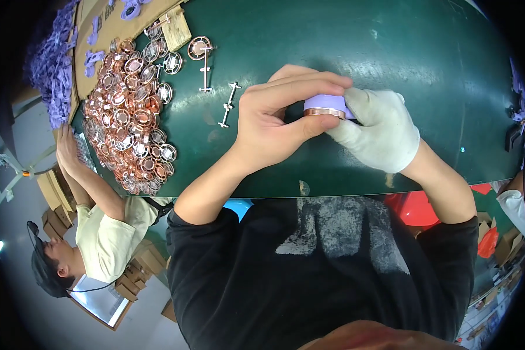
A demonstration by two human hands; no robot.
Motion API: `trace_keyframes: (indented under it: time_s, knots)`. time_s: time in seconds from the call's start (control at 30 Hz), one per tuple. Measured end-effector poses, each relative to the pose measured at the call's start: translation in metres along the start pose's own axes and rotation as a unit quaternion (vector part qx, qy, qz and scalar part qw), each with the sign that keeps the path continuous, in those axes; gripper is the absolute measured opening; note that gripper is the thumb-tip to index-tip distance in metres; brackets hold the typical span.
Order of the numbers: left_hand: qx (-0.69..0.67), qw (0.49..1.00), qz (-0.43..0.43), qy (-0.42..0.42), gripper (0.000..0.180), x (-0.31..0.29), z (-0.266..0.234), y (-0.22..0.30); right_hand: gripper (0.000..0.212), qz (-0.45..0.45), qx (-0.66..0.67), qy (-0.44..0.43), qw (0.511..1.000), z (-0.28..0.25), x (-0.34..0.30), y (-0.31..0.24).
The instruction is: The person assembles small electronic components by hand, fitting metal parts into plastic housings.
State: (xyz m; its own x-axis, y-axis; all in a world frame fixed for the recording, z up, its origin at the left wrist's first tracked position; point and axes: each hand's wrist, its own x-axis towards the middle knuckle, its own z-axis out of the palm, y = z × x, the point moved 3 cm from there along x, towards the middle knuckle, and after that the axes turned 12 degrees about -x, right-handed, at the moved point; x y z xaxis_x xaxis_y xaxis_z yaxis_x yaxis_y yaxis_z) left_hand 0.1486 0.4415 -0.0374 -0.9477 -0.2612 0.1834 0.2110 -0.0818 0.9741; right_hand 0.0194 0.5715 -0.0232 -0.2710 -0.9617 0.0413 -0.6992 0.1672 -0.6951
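Between my two hands is a round purple piece (325, 103) with a shiny copper-coloured metal band (323, 112) around its lower edge. My bare left hand (265, 119) grips it from the left, with the thumb on the band and the fingers over the far side. From the right, my right hand (385, 129), in a white glove, pinches the same piece. The gloved fingers hide its right end. On the table left of my left hand lie a slim silver metal bar with short cross-pieces (228, 105) and a similar copper-coloured bar (205, 70).
A heap of copper-coloured and silver spoked metal rings (125, 116) covers the left of the green table (332, 35). Beyond it stand a wood block (176, 29) and a pile of purple parts (53, 76). A co-worker in a cap (108, 233) works at the left; more purple parts (520, 102) lie far right.
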Motion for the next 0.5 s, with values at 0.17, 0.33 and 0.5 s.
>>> trace_keyframes:
  time_s: [0.17,0.33,0.5]
  knots:
    - [0.136,0.990,0.021,-0.018,0.028,0.030,-0.008,0.014,0.035,0.065,-0.045,0.006,0.997,-0.003,0.005,0.005]
    - [0.014,0.976,-0.094,0.196,0.030,0.110,-0.087,0.008,0.043,0.170,0.119,0.094,0.974,0.002,0.011,0.023]
    - [0.036,0.958,0.023,0.284,0.039,0.182,-0.135,0.026,0.039,0.140,0.060,0.084,0.985,0.000,0.013,0.022]
